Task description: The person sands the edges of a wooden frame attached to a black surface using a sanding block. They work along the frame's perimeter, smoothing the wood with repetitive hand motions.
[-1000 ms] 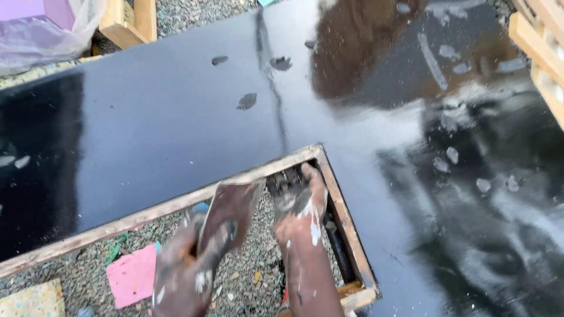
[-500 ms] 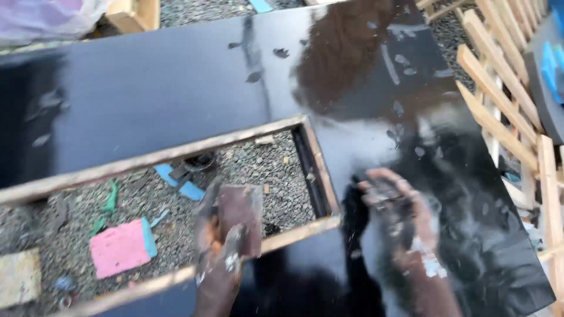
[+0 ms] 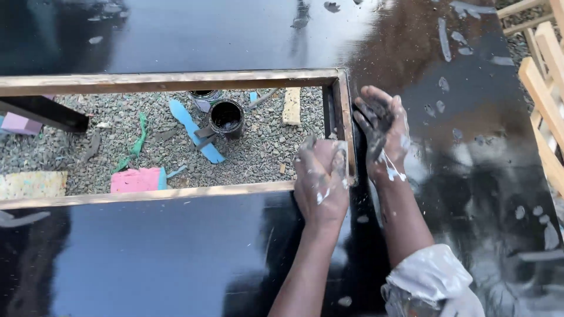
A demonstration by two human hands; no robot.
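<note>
Both hands at the corner of the glossy black panel

Near us, the left hand (image 3: 322, 179) curls tight over the wooden frame (image 3: 176, 80) corner, holding nothing I can make out; the right hand (image 3: 382, 126) lies open, fingers spread, on the panel (image 3: 176, 252). Most of the surface shines, grey smears remain rightward. Beyond, a paint can (image 3: 226, 117) sits on gravel (image 3: 117, 129).

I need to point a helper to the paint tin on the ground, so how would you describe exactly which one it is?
Find the rectangular opening with a bare wooden rim in the glossy black panel; gravel shows through it. On that gravel, near the top edge and left of the left hand, stands the small round open tin. Unlike the flat pink and blue scraps nearby, it is upright and black inside.
</note>
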